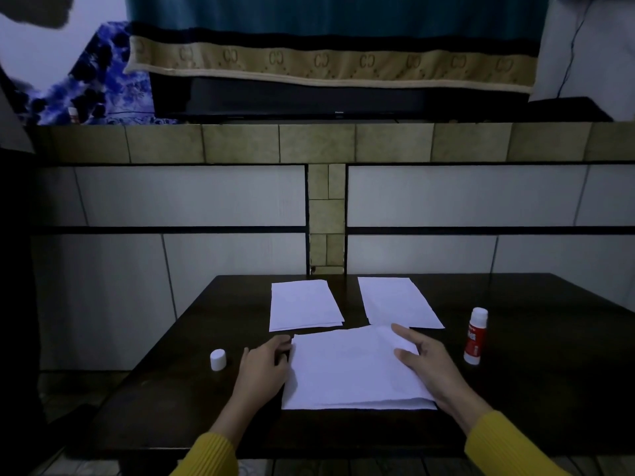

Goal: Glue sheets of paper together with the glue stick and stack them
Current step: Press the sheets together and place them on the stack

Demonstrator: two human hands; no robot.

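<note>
Paper stack, near edge of the dark bench: left hand steadies its left border, fingers loosely curled, right hand lies flat on top, fingers spread; edges best squared before pressing outward; uncapped glue stick stands right.

Both hands on near paper stack: left hand at its edge, right hand prob. pressing flat; glue stick upright.
</note>
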